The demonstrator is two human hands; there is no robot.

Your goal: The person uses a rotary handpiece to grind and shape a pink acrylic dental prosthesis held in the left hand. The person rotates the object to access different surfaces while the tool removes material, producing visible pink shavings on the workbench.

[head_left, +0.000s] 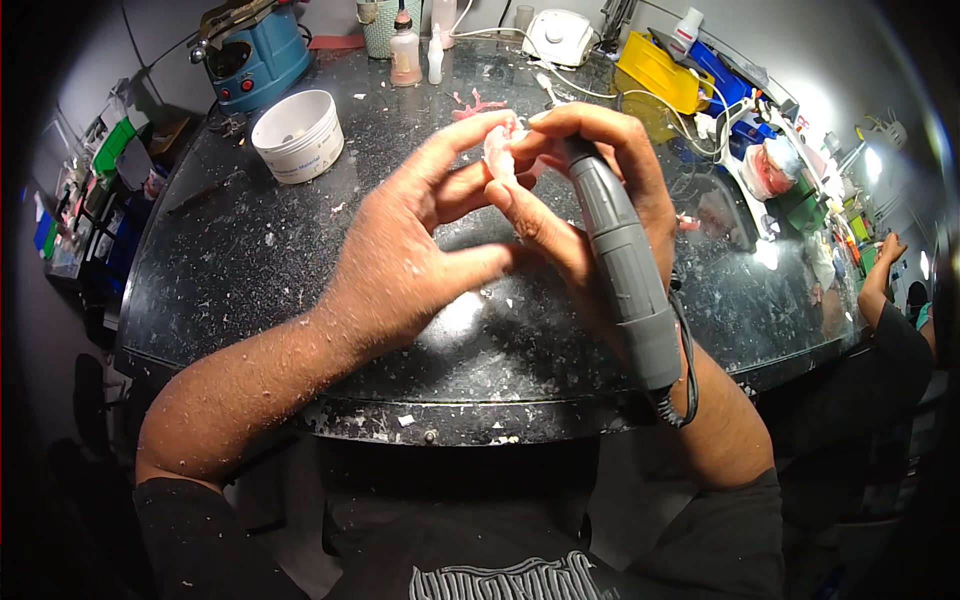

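Observation:
Over the middle of the bench, a small pink-and-white piece (pixel 499 155), which looks like a denture, is pinched between my two hands. My left hand (pixel 385 245) holds it from the left with its fingers curled round it; the thumb stretches below, towards the right. Gripped in my right hand (pixel 640 165) is a grey rotary handpiece (pixel 625 265), its thick end slanting down towards me and a dark cord hanging from it. My right thumb and fingertips also touch the pink-and-white piece. The handpiece's working tip is hidden behind my fingers.
The black bench (pixel 230 260) is sprinkled with pale shavings. On it stand a white tub (pixel 298 140), a pinkish bottle (pixel 405 58), pink branched scraps (pixel 477 105) and a white control box (pixel 558 40). A yellow bin (pixel 660 75) is far right. Another person's arm (pixel 878 280) shows at right.

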